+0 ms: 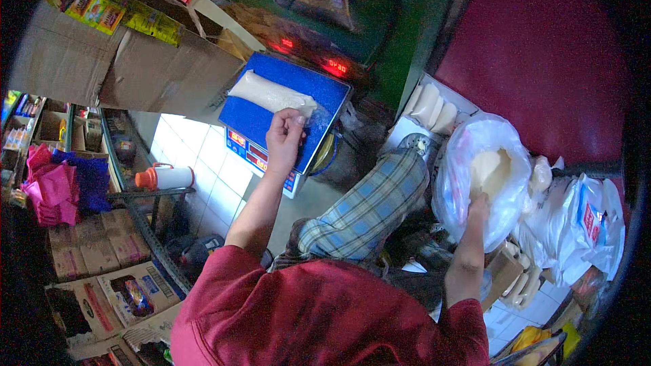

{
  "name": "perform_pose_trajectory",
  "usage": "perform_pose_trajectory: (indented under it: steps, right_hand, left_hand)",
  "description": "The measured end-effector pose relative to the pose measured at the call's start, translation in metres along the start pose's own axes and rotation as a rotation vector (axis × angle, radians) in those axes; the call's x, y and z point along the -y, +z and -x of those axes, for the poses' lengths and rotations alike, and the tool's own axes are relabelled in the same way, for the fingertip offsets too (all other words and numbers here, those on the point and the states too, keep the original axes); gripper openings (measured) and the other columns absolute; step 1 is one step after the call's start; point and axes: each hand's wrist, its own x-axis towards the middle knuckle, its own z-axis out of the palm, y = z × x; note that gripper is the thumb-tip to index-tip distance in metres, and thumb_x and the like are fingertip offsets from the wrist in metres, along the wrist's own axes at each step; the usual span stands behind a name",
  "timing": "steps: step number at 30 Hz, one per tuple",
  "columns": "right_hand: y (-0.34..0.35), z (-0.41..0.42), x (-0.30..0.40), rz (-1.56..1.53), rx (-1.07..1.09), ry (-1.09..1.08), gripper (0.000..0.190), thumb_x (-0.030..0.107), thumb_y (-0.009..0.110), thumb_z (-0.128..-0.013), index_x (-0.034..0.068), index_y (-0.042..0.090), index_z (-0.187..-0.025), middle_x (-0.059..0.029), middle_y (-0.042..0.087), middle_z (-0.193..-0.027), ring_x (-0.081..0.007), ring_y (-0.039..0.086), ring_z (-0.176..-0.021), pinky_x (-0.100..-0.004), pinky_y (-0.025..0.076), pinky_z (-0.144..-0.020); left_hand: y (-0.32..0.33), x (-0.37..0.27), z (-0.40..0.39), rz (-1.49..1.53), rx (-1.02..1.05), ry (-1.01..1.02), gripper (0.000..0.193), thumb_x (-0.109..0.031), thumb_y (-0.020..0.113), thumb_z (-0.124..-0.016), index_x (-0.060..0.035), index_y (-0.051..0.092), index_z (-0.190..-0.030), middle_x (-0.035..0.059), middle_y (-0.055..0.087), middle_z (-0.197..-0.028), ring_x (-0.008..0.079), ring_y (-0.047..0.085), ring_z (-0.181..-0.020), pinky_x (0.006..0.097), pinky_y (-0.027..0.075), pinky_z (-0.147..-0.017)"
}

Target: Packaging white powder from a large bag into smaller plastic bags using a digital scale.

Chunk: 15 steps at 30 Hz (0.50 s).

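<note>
A long clear bag filled with white powder [269,90] lies across the blue platform of a digital scale [325,89]. My left hand [286,134] has its thumb and fingers pinched at the bag's loose right end. Some powder is scattered on the platform beside that end. Over to the right, my right hand [478,208] reaches into a large open white plastic sack [450,183]. Pale powder [485,165] shows inside the sack. The fingers are partly hidden there, and whether they hold a scoop is unclear.
Filled bags [430,107] stand in a white box behind my plaid-covered knee [366,208]. More filled bags [521,284] lie at lower right near white carrier bags [569,229]. To the left are a thermos flask [165,178], cardboard boxes [99,244] and a cardboard sheet [168,76].
</note>
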Motion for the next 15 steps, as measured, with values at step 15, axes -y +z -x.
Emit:
perform_pose_trajectory:
  steps: [15]
  right_hand:
    - [-0.078, 0.025, -0.032, -0.153, 0.194, -0.314, 0.040, 0.021, 0.070, -0.062, -0.007, 0.058, -0.089, -0.0226, 0.062, -0.082, -0.0350, 0.060, -0.078, -0.0374, 0.048, -0.069]
  left_hand:
    - [0.022, 0.008, 0.017, -0.119, 0.022, 0.062, 0.038, -0.004, 0.065, -0.075, -0.0056, 0.046, -0.108, -0.0045, 0.039, -0.057, 0.0037, 0.037, -0.053, 0.0197, 0.031, -0.048]
